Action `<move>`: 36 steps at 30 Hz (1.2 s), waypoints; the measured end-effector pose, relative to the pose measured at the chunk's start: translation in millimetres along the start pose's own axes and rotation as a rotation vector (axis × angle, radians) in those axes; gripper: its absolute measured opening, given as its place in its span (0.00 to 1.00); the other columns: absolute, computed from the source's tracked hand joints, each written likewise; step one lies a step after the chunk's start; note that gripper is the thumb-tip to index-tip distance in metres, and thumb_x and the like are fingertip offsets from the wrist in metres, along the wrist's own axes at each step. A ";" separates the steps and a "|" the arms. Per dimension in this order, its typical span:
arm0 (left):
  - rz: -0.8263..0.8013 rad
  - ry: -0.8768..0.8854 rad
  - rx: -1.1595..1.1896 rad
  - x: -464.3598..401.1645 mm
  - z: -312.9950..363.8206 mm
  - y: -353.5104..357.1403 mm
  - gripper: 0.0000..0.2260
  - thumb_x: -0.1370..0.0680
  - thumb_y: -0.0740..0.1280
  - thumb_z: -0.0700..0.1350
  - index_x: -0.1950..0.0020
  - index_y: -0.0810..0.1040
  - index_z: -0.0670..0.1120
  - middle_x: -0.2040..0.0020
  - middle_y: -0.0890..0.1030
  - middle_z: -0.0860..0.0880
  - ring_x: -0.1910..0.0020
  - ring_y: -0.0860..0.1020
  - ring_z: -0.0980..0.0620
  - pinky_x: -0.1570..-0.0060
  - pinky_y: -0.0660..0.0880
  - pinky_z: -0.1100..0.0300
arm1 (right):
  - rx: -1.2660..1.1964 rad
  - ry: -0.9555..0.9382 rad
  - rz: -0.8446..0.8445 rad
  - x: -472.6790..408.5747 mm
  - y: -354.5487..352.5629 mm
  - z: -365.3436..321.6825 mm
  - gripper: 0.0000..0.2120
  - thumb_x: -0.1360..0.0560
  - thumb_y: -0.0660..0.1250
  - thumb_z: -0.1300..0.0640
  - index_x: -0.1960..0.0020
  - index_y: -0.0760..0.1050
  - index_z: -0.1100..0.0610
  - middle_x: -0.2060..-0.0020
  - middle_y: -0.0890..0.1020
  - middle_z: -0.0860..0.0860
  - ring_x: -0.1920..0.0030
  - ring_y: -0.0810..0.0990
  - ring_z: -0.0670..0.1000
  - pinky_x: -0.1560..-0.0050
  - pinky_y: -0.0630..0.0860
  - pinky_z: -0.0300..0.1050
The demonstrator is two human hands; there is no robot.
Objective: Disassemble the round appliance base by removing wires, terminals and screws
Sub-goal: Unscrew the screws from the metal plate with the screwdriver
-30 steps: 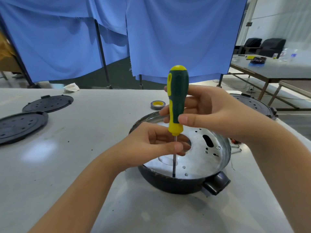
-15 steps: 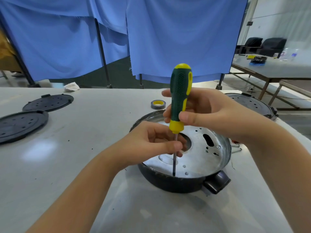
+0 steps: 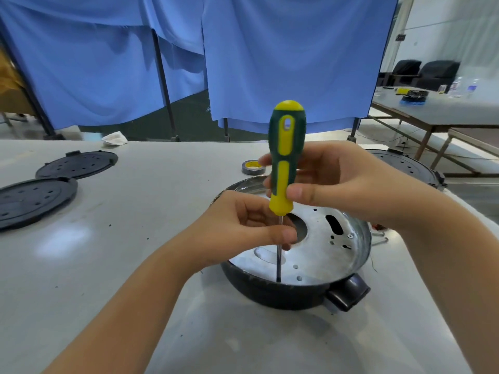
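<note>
Screwdriver [image 3: 286, 157] handle rotated; left hand [image 3: 243, 228] hides shaft.

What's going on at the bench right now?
Right hand grips screwdriver handle; left hand pinches shaft. Tip down in appliance base. Nothing blocking.

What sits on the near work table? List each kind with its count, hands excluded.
Screwdriver: 1
Round appliance base: 1
Loose black perforated discs: 2
Tape roll: 1
Second round unit at the right edge: 1
Total: 6
</note>
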State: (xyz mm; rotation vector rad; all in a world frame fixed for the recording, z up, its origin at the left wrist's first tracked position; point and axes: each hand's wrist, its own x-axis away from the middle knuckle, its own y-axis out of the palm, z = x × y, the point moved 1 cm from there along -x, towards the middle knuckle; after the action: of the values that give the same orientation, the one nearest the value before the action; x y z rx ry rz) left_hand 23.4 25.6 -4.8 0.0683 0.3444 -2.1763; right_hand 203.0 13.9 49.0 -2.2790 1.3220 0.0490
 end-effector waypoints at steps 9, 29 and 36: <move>0.054 0.031 -0.062 0.9 3.9 1.8 0.06 0.35 0.77 0.36 0.61 0.84 0.43 0.67 0.85 0.50 0.67 0.83 0.55 0.67 0.74 0.72 | 0.040 0.017 -0.033 0.4 3.4 -4.1 0.21 0.33 0.74 0.55 0.41 0.78 0.51 0.45 0.83 0.51 0.45 0.82 0.51 0.47 0.80 0.44; 0.053 0.026 -0.029 -1.4 -2.0 -2.0 0.10 0.37 0.78 0.44 0.58 0.84 0.45 0.63 0.86 0.49 0.61 0.85 0.52 0.58 0.78 0.67 | -0.022 0.002 0.058 -3.0 7.2 -1.6 0.29 0.37 0.75 0.59 0.38 0.72 0.52 0.56 0.86 0.53 0.54 0.85 0.52 0.52 0.80 0.42; -0.142 -0.074 -0.058 2.9 -1.8 -4.0 0.04 0.28 0.72 0.40 0.54 0.85 0.46 0.56 0.86 0.47 0.54 0.85 0.48 0.52 0.78 0.63 | -0.111 0.055 -0.069 1.6 3.2 -3.1 0.27 0.29 0.69 0.64 0.34 0.66 0.49 0.41 0.81 0.52 0.43 0.81 0.51 0.45 0.79 0.46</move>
State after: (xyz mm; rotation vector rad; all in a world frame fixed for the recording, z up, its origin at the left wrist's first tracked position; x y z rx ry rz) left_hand 18.3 26.0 -6.2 -0.0711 0.3793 -2.3011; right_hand 200.5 10.0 50.0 -2.4335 1.2967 0.0373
